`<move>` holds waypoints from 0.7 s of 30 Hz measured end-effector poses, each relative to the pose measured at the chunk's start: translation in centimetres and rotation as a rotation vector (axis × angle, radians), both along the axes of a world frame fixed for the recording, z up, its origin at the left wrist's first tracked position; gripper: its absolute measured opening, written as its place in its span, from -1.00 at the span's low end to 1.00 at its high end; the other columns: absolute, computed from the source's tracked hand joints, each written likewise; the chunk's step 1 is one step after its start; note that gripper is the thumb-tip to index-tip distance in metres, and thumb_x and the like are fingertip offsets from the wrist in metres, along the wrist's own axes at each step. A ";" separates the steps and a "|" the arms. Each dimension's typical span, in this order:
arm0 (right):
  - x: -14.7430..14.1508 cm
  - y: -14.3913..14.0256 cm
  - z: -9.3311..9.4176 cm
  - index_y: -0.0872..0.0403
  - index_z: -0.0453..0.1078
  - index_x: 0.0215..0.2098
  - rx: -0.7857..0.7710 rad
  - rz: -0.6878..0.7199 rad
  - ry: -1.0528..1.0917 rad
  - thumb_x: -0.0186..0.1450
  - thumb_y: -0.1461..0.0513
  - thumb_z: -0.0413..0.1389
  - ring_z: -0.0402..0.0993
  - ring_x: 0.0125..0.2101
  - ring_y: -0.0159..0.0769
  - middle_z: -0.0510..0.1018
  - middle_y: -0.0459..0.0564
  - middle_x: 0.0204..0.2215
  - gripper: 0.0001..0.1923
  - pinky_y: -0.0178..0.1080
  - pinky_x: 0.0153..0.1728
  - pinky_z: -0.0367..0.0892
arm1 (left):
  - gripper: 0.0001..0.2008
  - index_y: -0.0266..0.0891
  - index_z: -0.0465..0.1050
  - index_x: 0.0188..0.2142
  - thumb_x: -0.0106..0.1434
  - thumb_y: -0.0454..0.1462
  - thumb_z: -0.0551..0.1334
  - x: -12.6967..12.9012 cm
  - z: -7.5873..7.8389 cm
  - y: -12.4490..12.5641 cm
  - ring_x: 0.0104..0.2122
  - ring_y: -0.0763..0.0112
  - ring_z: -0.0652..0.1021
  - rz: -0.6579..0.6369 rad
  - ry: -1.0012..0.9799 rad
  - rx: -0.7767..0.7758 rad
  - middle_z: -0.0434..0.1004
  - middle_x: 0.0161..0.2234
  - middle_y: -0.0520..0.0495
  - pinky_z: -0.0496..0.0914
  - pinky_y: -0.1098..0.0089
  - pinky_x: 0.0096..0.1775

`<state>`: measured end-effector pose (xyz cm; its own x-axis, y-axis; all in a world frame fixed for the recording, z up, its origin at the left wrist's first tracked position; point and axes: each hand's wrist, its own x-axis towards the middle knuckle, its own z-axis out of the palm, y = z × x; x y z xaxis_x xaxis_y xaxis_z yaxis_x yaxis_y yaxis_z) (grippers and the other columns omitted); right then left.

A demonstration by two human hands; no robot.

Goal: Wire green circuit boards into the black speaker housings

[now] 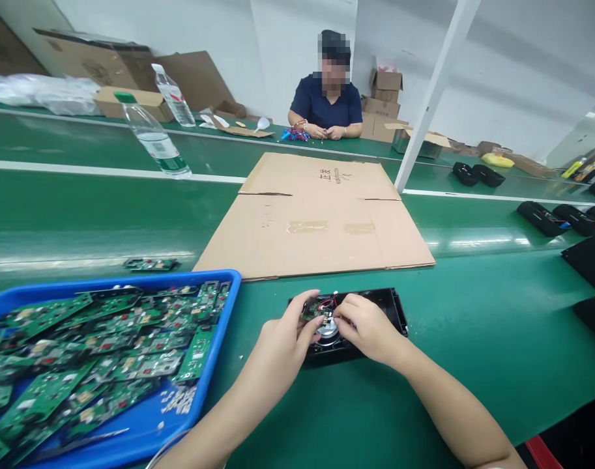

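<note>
A black plastic speaker housing [390,306] lies open on the green belt in front of me. Inside it sits a round silver speaker [328,330]. My left hand [282,342] and my right hand [368,326] meet over the housing and together pinch a small green circuit board [315,309] with red and black wires, held just above the speaker. A blue tray [219,365] at my left is heaped with several green circuit boards [96,355].
A flattened cardboard sheet [317,218] lies beyond the housing. Two water bottles [153,137] stand at the far left. A person in a dark shirt [326,104] sits across the belt handling wires. Black housings [561,218] lie at right; a white post [431,98] rises behind.
</note>
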<state>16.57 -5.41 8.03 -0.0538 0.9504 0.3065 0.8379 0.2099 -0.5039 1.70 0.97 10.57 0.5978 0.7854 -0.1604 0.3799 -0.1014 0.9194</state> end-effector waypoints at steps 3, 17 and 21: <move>-0.1 0.0 -0.4 0.12 0.30 -0.46 0.023 -0.008 -0.073 0.21 0.39 0.02 0.29 -0.43 -0.40 0.37 -0.08 -0.49 -0.89 -0.36 -0.38 0.22 | -0.60 -0.21 0.24 -0.03 0.14 -0.16 0.06 0.0 0.1 0.0 -0.41 0.19 0.59 -0.016 0.015 0.011 0.55 -0.47 -0.05 0.45 0.33 -0.37; -0.9 -0.3 -1.1 0.10 0.24 -0.57 0.029 -0.134 -0.228 0.15 0.38 0.05 0.21 -0.54 -0.44 0.31 -0.15 -0.60 -0.84 -0.36 -0.49 0.10 | -0.63 -0.24 0.25 0.01 0.23 -0.24 -0.05 0.2 -0.4 -0.5 -0.37 0.23 0.57 -0.126 0.156 0.295 0.56 -0.35 -0.10 0.37 0.41 -0.38; -1.0 -0.2 -1.1 0.11 0.26 -0.55 0.013 -0.132 -0.206 0.16 0.38 0.05 0.22 -0.55 -0.44 0.32 -0.14 -0.59 -0.85 -0.37 -0.50 0.11 | -0.66 -0.22 0.25 -0.03 0.23 -0.23 -0.05 0.1 -0.2 -0.5 -0.39 0.23 0.57 -0.125 0.119 0.240 0.56 -0.35 -0.10 0.38 0.39 -0.37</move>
